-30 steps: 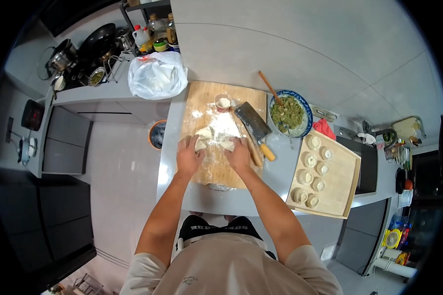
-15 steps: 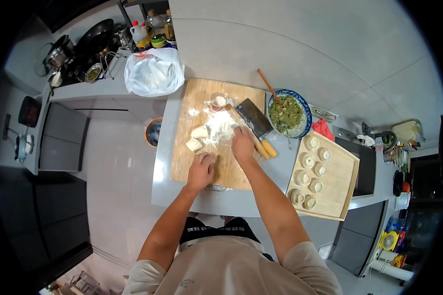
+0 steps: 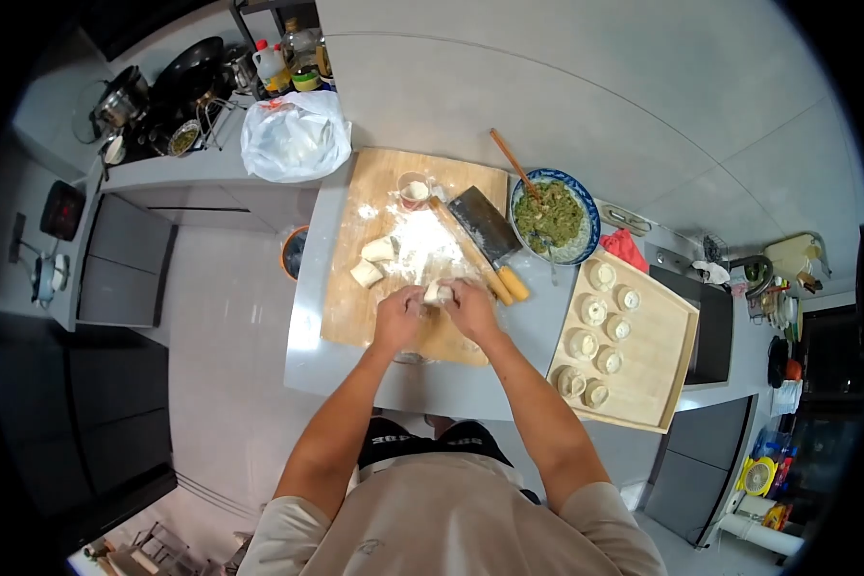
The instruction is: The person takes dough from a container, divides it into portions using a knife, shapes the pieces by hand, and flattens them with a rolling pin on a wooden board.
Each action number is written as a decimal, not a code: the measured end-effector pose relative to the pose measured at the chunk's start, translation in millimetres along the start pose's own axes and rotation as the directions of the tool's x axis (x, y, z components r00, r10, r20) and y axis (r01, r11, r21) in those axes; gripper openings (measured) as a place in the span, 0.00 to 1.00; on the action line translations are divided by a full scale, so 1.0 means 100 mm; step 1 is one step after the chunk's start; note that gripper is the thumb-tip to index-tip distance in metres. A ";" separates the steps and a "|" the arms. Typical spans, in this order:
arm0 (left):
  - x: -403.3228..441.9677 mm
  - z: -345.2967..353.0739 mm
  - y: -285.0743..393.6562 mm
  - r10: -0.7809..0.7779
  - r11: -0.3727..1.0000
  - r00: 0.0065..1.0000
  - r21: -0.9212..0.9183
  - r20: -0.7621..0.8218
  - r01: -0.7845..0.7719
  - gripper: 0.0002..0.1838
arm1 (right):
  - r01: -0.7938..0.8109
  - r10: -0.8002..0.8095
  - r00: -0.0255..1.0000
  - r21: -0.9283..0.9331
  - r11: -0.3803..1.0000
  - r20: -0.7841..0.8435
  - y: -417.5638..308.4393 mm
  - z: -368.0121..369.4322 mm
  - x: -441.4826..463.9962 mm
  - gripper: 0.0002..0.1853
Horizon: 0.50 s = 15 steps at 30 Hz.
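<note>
A pale piece of dough (image 3: 438,294) is between my two hands, over the near part of the floured wooden board (image 3: 350,322). My left hand (image 3: 399,315) closes its fingertips on the dough's left side. From the other side my right hand (image 3: 469,309) grips it, fingers bent. Two more dough pieces (image 3: 372,261) lie on the board to the left, beside a patch of white flour (image 3: 420,238). A rolling pin (image 3: 468,248) rests slantwise next to a cleaver (image 3: 485,226) with a wooden handle. Near the board's far edge stands a small cup of flour (image 3: 414,191).
Right of the board, a blue-rimmed bowl (image 3: 593,216) holds green filling and a wooden stick. A wooden tray (image 3: 648,384) carries several round filled dough pieces. A white plastic bag (image 3: 296,139) sits at the back left, near bottles (image 3: 302,62) and a stove with pans (image 3: 190,67).
My right hand has drawn back from the flour toward me, and my left hand has moved in beside it. The dough piece now shows between them. The view has shifted slightly.
</note>
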<state>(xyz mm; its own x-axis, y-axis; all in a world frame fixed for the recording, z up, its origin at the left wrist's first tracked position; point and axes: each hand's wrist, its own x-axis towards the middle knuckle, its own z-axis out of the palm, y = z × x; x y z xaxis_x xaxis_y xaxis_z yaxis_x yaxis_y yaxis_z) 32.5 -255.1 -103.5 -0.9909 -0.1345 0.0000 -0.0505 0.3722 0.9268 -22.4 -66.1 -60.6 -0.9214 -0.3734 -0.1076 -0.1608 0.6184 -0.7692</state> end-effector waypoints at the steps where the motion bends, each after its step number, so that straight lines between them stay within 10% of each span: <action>1: 0.01 0.04 0.04 -0.133 0.988 0.990 -0.084 -0.039 0.129 0.14 | 0.007 -0.007 1.000 0.005 1.000 -0.003 0.00 -0.01 -0.03 0.22; 7: 0.22 0.28 0.33 0.281 0.910 0.941 0.364 -0.191 -0.198 0.16 | 0.090 -0.090 0.996 -0.028 0.996 0.026 0.05 0.11 -0.33 0.16; 11: 0.45 0.38 0.27 0.174 0.876 0.965 0.478 -0.196 -0.061 0.13 | -0.127 0.131 0.990 -0.075 0.989 0.055 0.11 0.20 -0.05 0.15; 14: 0.64 0.43 0.12 0.183 0.900 0.956 0.430 -0.230 -0.069 0.14 | -0.172 0.172 0.985 -0.119 0.978 -0.009 0.10 0.25 0.08 0.15; 15: 0.60 0.45 0.16 0.003 0.997 0.961 0.079 -0.277 0.020 0.15 | -0.038 0.030 0.997 -0.117 0.992 -0.070 0.11 0.25 0.03 0.15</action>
<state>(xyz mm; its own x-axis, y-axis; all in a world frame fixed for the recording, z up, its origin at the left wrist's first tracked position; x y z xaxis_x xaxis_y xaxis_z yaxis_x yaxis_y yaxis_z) -33.7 -216.2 -105.9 -0.9178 -0.3824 0.1068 -0.0797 0.4411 0.8939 -17.6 -77.7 -84.8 -0.9483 -0.3052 -0.0868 -0.1655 0.7090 -0.6855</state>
